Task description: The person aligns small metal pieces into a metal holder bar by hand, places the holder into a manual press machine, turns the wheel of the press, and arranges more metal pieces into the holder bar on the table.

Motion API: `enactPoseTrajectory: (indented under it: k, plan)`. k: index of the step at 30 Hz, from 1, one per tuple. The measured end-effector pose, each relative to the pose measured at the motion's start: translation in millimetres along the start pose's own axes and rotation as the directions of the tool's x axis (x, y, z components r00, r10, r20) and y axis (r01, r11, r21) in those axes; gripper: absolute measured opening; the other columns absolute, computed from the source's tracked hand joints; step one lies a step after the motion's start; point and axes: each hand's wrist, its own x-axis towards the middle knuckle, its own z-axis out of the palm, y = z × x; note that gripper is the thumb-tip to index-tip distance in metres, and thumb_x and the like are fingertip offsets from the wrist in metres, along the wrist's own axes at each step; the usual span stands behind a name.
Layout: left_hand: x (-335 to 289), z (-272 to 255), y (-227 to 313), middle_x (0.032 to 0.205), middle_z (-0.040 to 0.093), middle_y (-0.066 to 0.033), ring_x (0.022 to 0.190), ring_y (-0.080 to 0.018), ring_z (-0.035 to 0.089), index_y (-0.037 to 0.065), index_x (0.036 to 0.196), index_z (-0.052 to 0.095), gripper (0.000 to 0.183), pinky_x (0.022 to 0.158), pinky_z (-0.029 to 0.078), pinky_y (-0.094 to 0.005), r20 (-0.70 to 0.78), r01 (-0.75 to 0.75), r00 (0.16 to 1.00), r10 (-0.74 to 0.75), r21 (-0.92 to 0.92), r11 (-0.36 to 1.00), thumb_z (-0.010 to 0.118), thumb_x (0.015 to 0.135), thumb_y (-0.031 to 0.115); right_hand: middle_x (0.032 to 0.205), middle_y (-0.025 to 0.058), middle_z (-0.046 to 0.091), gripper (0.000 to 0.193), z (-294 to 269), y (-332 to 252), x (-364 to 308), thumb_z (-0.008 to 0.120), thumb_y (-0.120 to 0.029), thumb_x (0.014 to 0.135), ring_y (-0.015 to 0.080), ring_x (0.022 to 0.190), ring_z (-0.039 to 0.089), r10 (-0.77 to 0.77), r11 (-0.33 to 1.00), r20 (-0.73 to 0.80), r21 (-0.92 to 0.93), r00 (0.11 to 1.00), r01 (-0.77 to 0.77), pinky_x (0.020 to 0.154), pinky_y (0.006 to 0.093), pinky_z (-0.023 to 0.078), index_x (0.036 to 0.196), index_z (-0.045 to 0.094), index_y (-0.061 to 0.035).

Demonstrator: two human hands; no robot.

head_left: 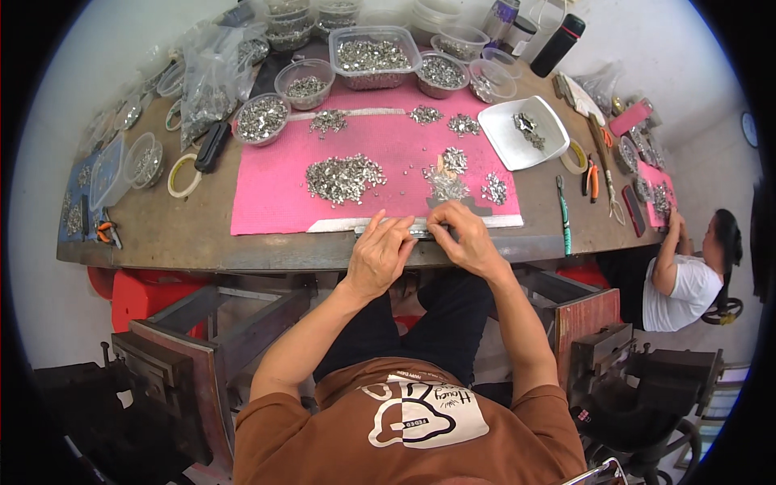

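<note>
Two hands were held close together at the near edge of the pink mat (275, 202), both pinched on a narrow silvery strip (420, 232) lying along that edge. The left hand (380, 252) was pressed on the strip's left part with fingers curled, and the right hand (462, 236) was closed over its right part. Little of the work appeared finished: the strip looked only partly filled (its surface was too small to read), while much loose stock was left. A large heap of small shiny metal pieces (345, 178) was spread at mid-mat, with smaller glittering piles (446, 184) just beyond the right hand. Clear plastic tubs (374, 55) of the same bright bits were ranged along the far side, and a white square tray (521, 133) was set far right.
</note>
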Motion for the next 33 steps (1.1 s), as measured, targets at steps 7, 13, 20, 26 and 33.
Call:
enactPoseTrajectory:
  k: [7,13,20,26,33]
  plan:
    - [-4,3,-2,0.119,0.072,-0.0111,0.11,-0.0291,0.069,0.001,0.108,0.056,0.032,0.107,0.047,-0.0526,0.035,0.018,0.999,-0.017,-0.014,1.0,0.078,0.084,0.001,0.09,0.0112,0.062,0.012,10,1,-9,0.072,0.0,0.084,0.03,0.083,0.06,-0.085,0.992,-0.06,-0.099,0.995,0.078,0.075,0.0391,0.046,0.092,0.063,-0.0018]
    - [-8,4,-3,0.117,0.072,-0.0094,0.111,-0.029,0.069,0.0,0.114,0.057,0.035,0.108,0.046,-0.0527,0.011,0.007,1.0,-0.006,-0.008,1.0,0.077,0.085,0.002,0.094,0.0101,0.063,0.016,9,-6,-14,0.071,-0.003,0.085,0.0295,0.09,0.062,-0.249,0.89,0.023,-0.39,0.968,0.238,0.085,0.0398,0.046,0.1,0.065,-0.0029]
    - [-9,-57,-18,0.114,0.059,-0.0093,0.108,-0.0309,0.052,0.009,0.125,0.063,0.051,0.098,0.038,-0.0475,0.061,0.209,0.969,-0.238,0.305,0.929,0.08,0.084,0.034,0.118,0.0105,0.06,0.054,-29,-10,-26,0.082,-0.007,0.078,0.0231,0.098,0.06,0.28,0.957,0.215,0.012,0.936,-0.289,0.089,0.0364,0.052,0.129,0.063,-0.0021]
    - [-15,-47,-35,0.101,0.059,-0.008,0.097,-0.0291,0.055,0.009,0.112,0.07,0.037,0.087,0.037,-0.0432,0.1,0.165,0.98,-0.174,0.098,0.981,0.082,0.08,0.023,0.118,0.0141,0.061,0.053,-23,5,-48,0.082,-0.007,0.079,0.0317,0.107,0.064,0.13,0.991,0.068,0.029,0.989,-0.132,0.091,0.0383,0.053,0.127,0.062,-0.0009]
    - [36,1,16,0.109,0.06,-0.0132,0.108,-0.0301,0.057,0.003,0.117,0.064,0.032,0.094,0.046,-0.0389,0.225,0.228,0.962,-0.154,-0.352,0.908,0.073,0.086,0.002,0.11,0.0108,0.061,0.05,-76,-40,-118,0.083,-0.007,0.08,0.0222,0.092,0.064,0.267,0.964,-0.181,0.064,0.946,-0.26,0.081,0.0345,0.055,0.126,0.064,0.0003]
